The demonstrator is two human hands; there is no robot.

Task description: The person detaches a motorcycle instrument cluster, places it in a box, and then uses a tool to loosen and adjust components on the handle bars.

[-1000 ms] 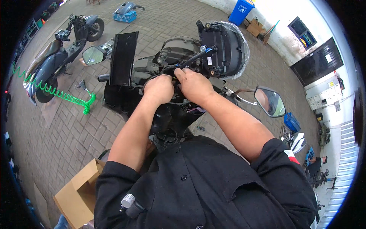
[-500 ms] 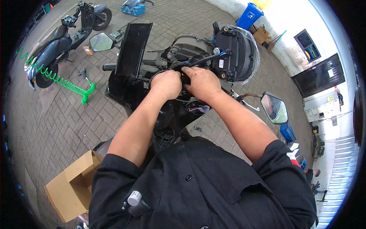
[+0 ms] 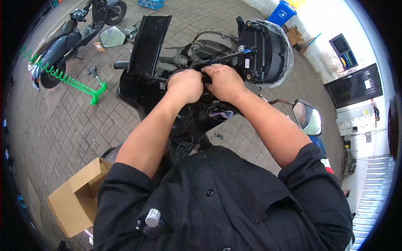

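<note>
I stand over a partly stripped black scooter front. My left hand is curled among the dark cables and housing just below the instrument unit; what its fingers hold is hidden. My right hand sits close beside it, fingers bent in at a dark opening, gripping something I cannot make out. A black tube with blue marks runs above both hands. The instrument unit, partly wrapped in clear film, is at upper right. A flat black panel stands upper left of my hands. Mirrors flank the scooter.
Another scooter stands upper left beside a green coiled air hose and tool. An open cardboard box lies lower left. A blue bin, dark door and white wall cabinets are at right.
The view has shifted, so the scooter and surroundings sit higher in the picture. Both hands stay at the same spot among the cables, the right one's fingers slightly repositioned.
</note>
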